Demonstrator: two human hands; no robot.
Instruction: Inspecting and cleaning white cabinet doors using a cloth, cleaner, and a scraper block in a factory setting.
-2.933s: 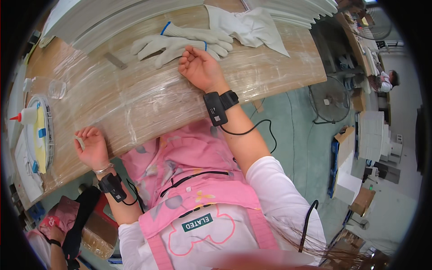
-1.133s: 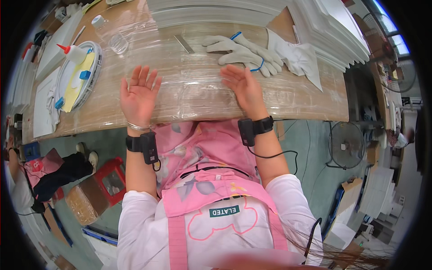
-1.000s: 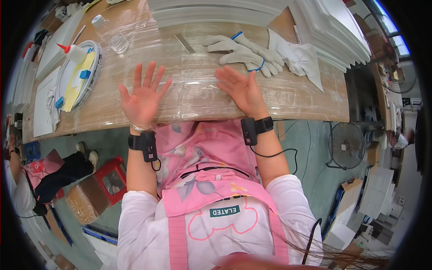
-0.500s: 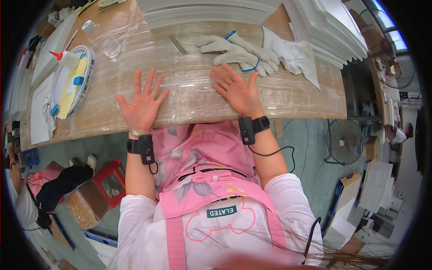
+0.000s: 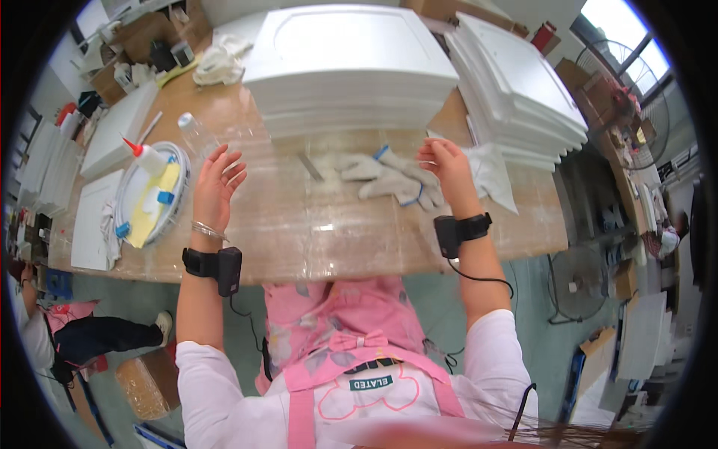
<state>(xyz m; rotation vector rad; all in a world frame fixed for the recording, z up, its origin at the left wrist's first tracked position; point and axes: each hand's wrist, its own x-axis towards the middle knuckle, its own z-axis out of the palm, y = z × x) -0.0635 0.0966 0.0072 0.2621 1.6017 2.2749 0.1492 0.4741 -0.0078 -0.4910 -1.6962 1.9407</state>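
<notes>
My left hand (image 5: 215,187) is raised above the table's left part with loosely bent fingers apart and nothing in them. Nearest to it are a clear plastic bottle (image 5: 196,133) lying on its side and a round white lid-like tray (image 5: 177,209). On that tray are a glue bottle (image 5: 152,161) with a red tip, a yellow cloth (image 5: 149,213) and small blue pieces. My right hand (image 5: 451,173) hovers beside the pale work gloves (image 5: 389,179) with blue cuffs, its fingers loosely curled and empty. A white cloth (image 5: 492,179) lies just right of it.
A stack of white panels (image 5: 351,90) stands at the table's far middle, another stack (image 5: 523,82) to its right. A thin metal strip (image 5: 311,168) lies left of the gloves. Floor fan (image 5: 576,288) stands at right; another person (image 5: 97,337) is at lower left.
Both hands have lifted and moved farther over the table and apart; their spread fingers are now loosely bent. The view has tilted up, showing more of the panel stacks.
</notes>
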